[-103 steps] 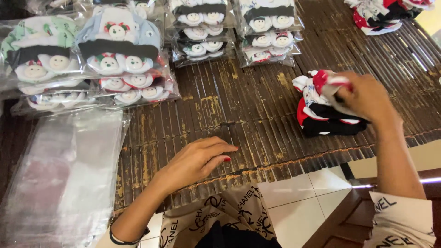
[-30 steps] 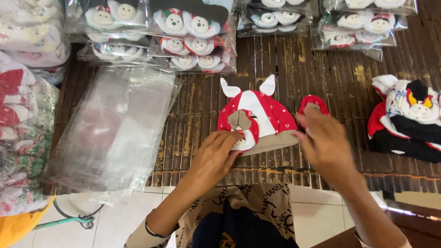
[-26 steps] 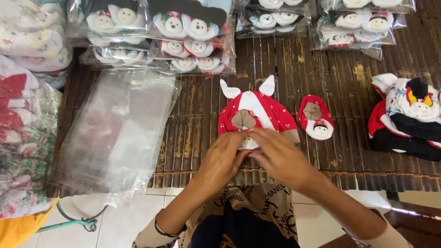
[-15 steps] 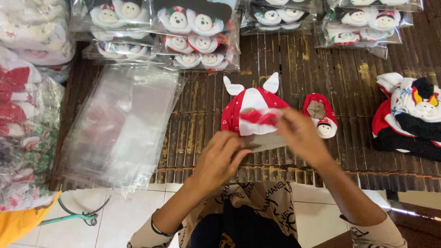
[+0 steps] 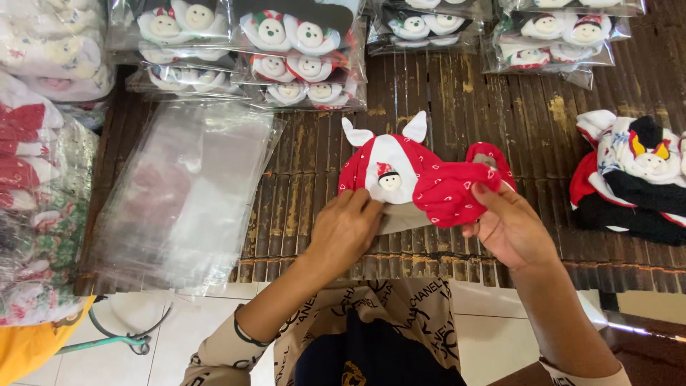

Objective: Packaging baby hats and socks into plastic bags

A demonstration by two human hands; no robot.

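The left hand (image 5: 348, 232) presses flat on the lower edge of the red hat (image 5: 389, 175), fingers close together and pinning it to the slatted tabletop (image 5: 457, 100); the hat lies in the middle of the tabletop, white ears pointing away, a small snowman face on its white front panel. The right hand (image 5: 509, 227) pinches the red mitten (image 5: 450, 193) between thumb and fingers, holding it over the hat's right side, where it overlaps the fabric. A second red mitten (image 5: 493, 154) peeks out just behind. A stack of clear bags (image 5: 182, 189) lies to the left, packed sets (image 5: 300, 57) line the far edge, and a pile of other hats (image 5: 632, 179) sits at the right. As I judge it, the mitten could slip from so light a pinch, or drag the hat askew if the left hand eases, and the hidden second mitten could be nudged out of place.
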